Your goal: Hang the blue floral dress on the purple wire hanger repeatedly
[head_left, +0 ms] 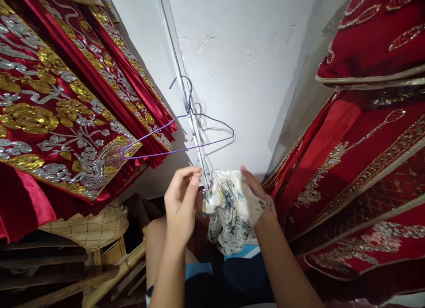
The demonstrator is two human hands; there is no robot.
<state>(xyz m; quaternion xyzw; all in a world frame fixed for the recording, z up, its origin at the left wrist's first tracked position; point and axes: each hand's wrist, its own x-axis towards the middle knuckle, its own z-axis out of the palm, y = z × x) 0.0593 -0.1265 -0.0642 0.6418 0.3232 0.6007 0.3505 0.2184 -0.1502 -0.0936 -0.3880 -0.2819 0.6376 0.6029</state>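
A white garment with a dark green and blue floral print [232, 201] hangs bunched up over my lap, its lower part falling in thin wavy folds. My right hand [258, 195] is closed on its right side, slightly blurred and partly covered by the cloth. To the left, my left hand [181, 199] is raised beside the garment, apart from it. Its fingers are loosely curled, thumb a little away from them, with nothing visible inside. Above both hands, a purple wire hanger [162, 154] hangs in front of a metal strip on the wall, bare of clothing.
Red garments with gold and silver embroidery [73, 99] hang on the left. More red beaded cloth [348, 166] fills the right side. Ahead is a white wall [239, 77] with a vertical metal strip [175, 46]. Wooden furniture [113, 263] stands at lower left.
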